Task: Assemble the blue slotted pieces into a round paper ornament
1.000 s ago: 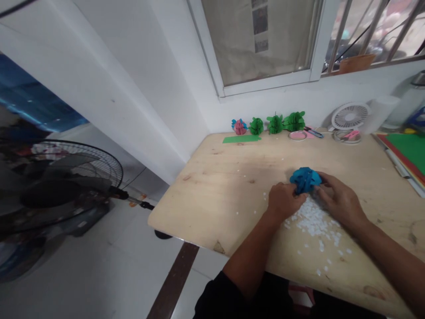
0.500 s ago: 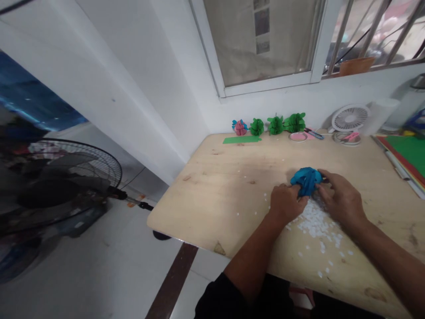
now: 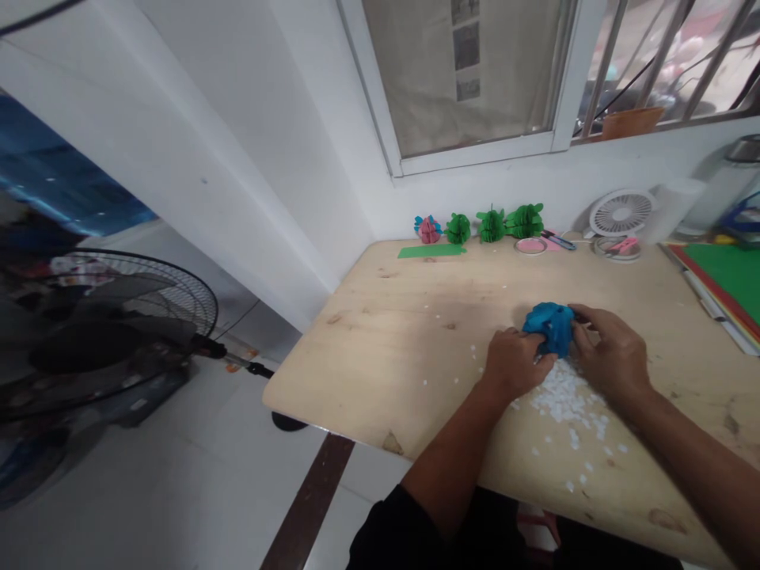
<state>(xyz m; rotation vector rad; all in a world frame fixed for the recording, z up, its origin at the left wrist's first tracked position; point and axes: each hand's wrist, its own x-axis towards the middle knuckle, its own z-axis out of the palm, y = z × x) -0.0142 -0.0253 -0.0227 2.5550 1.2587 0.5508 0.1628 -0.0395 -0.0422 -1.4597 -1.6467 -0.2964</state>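
A crumpled-looking blue paper piece (image 3: 551,326) is held between both hands over the wooden table (image 3: 368,356). My left hand (image 3: 518,360) grips its near left side with fingers and thumb. From the right, my right hand (image 3: 611,344) pinches its edge with bent fingers. Many small white paper scraps (image 3: 564,396) lie in a loose heap just below the blue paper, and a few are scattered further off. The underside of the blue piece is hidden.
Along the wall stand a pink and blue paper figure (image 3: 427,229) and several green paper figures (image 3: 491,225), behind a green strip (image 3: 431,251). Further right are a small white fan (image 3: 621,214) and coloured sheets (image 3: 727,277). A large black fan (image 3: 119,332) stands left.
The blue paper has turned slightly in my hands and shifted a little to the right. Both hands keep hold of it, and the view has moved slightly.
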